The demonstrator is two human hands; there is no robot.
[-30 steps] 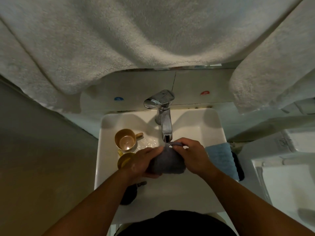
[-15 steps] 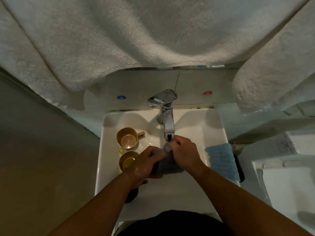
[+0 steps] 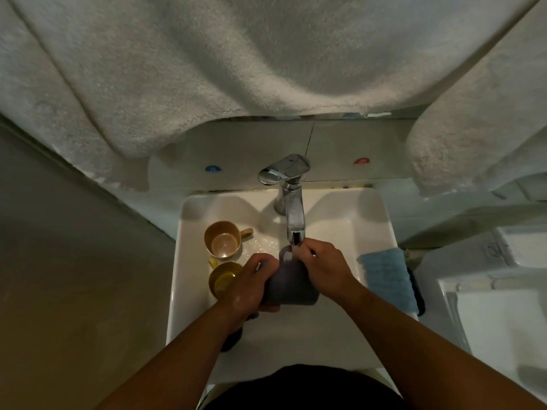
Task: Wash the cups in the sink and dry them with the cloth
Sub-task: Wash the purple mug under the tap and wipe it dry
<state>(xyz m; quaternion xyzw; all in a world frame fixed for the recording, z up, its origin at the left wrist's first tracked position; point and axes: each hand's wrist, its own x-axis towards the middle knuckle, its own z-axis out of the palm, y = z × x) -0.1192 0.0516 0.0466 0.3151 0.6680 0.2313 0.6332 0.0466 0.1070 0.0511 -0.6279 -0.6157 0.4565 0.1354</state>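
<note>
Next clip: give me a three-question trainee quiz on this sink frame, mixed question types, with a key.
1. True or false: the grey cup is held under the faucet spout by both the left hand and the right hand.
2. Multiple choice: the blue cloth lies A) in the basin, B) on the right rim of the sink, C) over the faucet.
3. Fill in: apart from the grey cup, the tan cup and the ____ cup show in the basin.

Key: 1 true; 2 B; 3 yellow.
</note>
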